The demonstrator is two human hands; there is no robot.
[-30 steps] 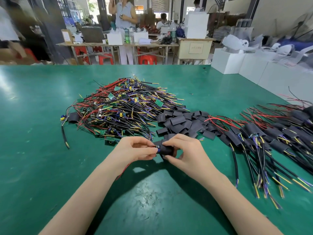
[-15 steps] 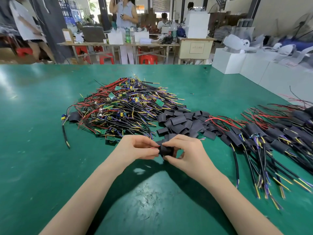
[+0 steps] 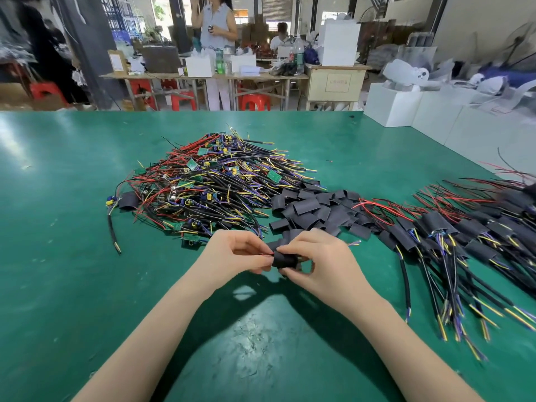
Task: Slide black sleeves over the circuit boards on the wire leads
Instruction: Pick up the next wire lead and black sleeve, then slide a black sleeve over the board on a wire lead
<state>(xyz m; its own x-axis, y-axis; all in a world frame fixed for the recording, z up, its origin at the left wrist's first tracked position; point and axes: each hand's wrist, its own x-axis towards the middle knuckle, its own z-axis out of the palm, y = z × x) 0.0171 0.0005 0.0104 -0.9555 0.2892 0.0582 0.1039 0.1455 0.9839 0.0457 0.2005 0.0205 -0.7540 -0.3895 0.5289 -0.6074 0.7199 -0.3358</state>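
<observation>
Just above the green table [image 3: 72, 271], my right hand [image 3: 316, 262] holds a black sleeve [image 3: 282, 259] between thumb and fingers. My left hand [image 3: 235, 253] pinches thin red wire leads at the sleeve's left end. The circuit board is hidden inside the sleeve or behind my fingers. Behind my hands lies a heap of unsleeved green boards with red, black and yellow leads [image 3: 214, 184]. To its right is a pile of loose black sleeves [image 3: 313, 210]. Sleeved boards with their leads [image 3: 464, 236] are spread at the right.
One lone sleeved lead [image 3: 121, 204] lies left of the heap. White boxes [image 3: 435, 117] stand beyond the table's far right edge. People and work tables [image 3: 203, 74] with red stools fill the background.
The sleeve has slid further left over the board; the blue part seen at its left end a second ago is covered. Both hands stayed in place.
</observation>
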